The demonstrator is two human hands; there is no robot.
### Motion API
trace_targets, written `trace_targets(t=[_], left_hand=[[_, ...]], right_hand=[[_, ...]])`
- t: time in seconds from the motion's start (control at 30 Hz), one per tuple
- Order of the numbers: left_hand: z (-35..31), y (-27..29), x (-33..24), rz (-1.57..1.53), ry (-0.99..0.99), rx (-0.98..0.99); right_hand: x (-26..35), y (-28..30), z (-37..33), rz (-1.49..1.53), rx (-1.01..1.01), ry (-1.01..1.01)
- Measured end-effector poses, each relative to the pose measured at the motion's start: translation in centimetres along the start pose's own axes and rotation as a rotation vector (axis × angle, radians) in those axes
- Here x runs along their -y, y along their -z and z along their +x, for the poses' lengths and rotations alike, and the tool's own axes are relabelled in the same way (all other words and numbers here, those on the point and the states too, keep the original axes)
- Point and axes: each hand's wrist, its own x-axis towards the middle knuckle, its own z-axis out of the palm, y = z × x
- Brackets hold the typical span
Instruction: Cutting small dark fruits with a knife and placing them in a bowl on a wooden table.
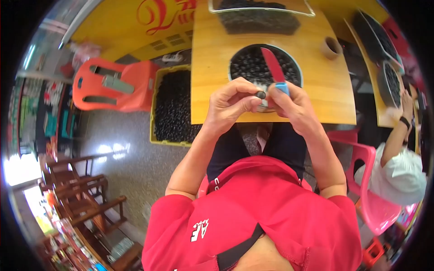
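Between the thumb and fingers of my left hand (229, 101) is a small round dark nut (261, 95), pinched near the table's front edge. My right hand (294, 105) is closed around the blue handle of a knife (273, 65), its red blade pointing up and away from me. The two hands nearly meet at the nut. Just beyond them stands a round bowl (266, 44) with many similar dark nuts (255, 65) in it. Some pale pieces show at its near side, partly hidden by my hands.
A clear tub (257, 22) of dark contents stands at the table's far side; a brown cup (331, 48) stands right. Left of the table are a yellow crate (169, 143) of dark nuts and an orange stool (140, 81). A co-worker's hand (408, 105) is by a bowl at right.
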Motion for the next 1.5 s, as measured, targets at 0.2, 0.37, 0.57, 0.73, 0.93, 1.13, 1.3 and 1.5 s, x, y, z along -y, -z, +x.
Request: trace_targets(t=[0.2, 0.37, 0.57, 0.73, 0.93, 1.13, 1.3, 1.5], left_hand=[[-4.3, 9.7, 0.6, -0.143, 0.025, -0.505], [-13.2, 21.5, 9.3, 0.11, 0.463, -1.043], [-19.5, 25.9, 16.1, 0.11, 0.723, -1.297], [-17.7, 26.5, 15.7, 0.143, 0.627, -1.335], [-9.2, 22.1, 8.5, 0.519, 0.161, -1.021], [0.7, 7.6, -1.1, 0.657, 0.018, -0.175], [5.8, 1.9, 1.6, 0.876, -0.148, 0.419], [8.0, -0.5, 6.0, 1.411, -0.053, 0.827]], right_hand=[[-0.3, 3.1, 0.1, -0.086, -0.232, 0.067], [-0.9, 6.5, -0.2, -0.06, -0.325, 0.077], [-1.8, 7.9, -1.3, -0.09, -0.371, 0.049], [-1.7, 7.5, -1.7, -0.106, -0.448, 0.011], [-2.1, 8.1, -1.6, -0.07, -0.445, 0.039], [-2.0, 8.6, -1.9, -0.024, -0.419, 0.056], [-1.6, 8.2, -2.1, -0.018, -0.396, 0.077], [-1.4, 8.8, -3.7, -0.026, -0.412, 0.089]])
